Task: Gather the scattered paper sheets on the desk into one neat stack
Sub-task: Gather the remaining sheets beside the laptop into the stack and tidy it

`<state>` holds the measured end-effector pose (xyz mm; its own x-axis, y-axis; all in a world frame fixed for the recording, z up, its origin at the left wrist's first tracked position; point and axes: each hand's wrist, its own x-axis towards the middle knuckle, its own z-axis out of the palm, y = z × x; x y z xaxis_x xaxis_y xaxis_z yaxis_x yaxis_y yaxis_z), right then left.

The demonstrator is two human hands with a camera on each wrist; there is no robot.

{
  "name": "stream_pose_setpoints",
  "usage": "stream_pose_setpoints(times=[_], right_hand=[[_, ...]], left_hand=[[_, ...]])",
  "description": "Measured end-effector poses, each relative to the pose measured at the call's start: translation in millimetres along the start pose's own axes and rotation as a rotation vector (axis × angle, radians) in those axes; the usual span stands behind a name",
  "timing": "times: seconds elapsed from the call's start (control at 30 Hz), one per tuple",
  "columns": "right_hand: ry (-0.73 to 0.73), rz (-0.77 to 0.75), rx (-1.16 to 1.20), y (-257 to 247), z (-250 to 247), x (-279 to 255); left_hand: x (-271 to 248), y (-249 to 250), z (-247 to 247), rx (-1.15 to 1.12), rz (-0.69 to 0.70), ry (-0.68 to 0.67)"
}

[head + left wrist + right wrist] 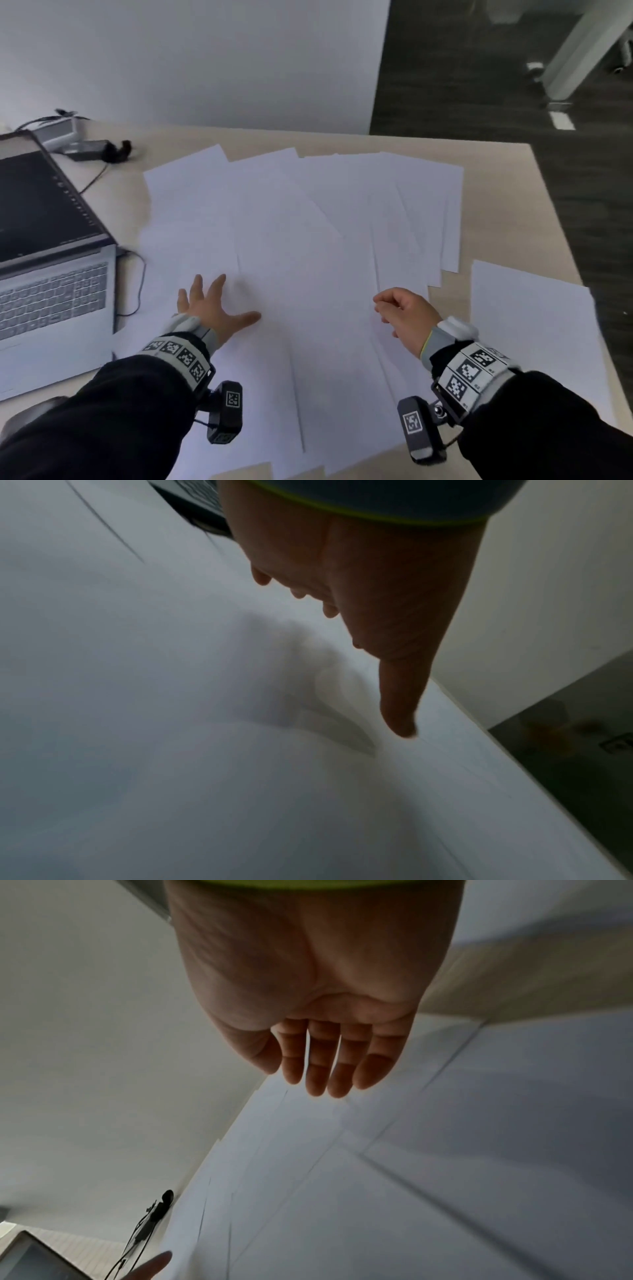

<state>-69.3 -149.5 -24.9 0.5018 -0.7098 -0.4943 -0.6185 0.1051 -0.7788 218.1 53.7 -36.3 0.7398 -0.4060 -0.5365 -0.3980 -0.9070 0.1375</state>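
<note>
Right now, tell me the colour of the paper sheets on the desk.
Plain white, unprinted paper sheets; the head view shows them best.

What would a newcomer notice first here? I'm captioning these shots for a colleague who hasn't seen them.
First, the wide spread of overlapping white paper sheets covering most of the pale wooden desk, nowhere near a stack. Next, the two bare hands over the near sheets: the left hand splayed flat, the right hand loosely curled and holding nothing. At the left edge sits an open grey laptop with a dark screen.

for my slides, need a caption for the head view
Both hands, left hand spread, right hand loosely curled, above scattered paper sheets beside a laptop.
</note>
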Motion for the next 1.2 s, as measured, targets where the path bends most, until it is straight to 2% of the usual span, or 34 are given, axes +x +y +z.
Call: stream_pose_setpoints(times=[0.1,0.23,0.37,0.47,0.67,0.8,0.9,1.03,1.2], right_hand=[[0.016,-0.038,-0.070,-28.1,26.0,18.0],[0.070,-0.067,-0.191,-58.4,50.5,50.0],[0.107,-0.104,-0.406,-83.9,72.3,86.2],[0.137,-0.109,-0.543,-101.3,87.5,111.8],[0.120,0.062,-0.723,-118.7,95.8,137.2],[0.126,0.163,-0.881,-132.3,102.6,152.0],[0.115,0.242,-0.904,-137.2,102.6,163.6],[0.070,0.278,-0.848,-142.4,100.4,171.2],[0.127,0.290,-0.944,-143.8,103.8,174.9]], left_hand=[[17.0,-32.4,-11.5,0.103,0.002,-0.051],[27.6,-49.8,-16.2,0.206,0.098,-0.097],[28.1,-62.0,-14.1,0.172,0.162,-0.057],[32.7,-71.2,-15.1,0.099,0.160,-0.010],[42.0,-68.8,-23.4,0.025,0.198,0.084],[55.2,-64.9,-32.6,0.058,0.195,0.065],[62.3,-60.7,-37.8,0.085,0.178,0.054],[69.3,-56.7,-44.4,0.075,0.156,0.050],[76.6,-53.5,-44.6,0.042,0.159,0.068]])
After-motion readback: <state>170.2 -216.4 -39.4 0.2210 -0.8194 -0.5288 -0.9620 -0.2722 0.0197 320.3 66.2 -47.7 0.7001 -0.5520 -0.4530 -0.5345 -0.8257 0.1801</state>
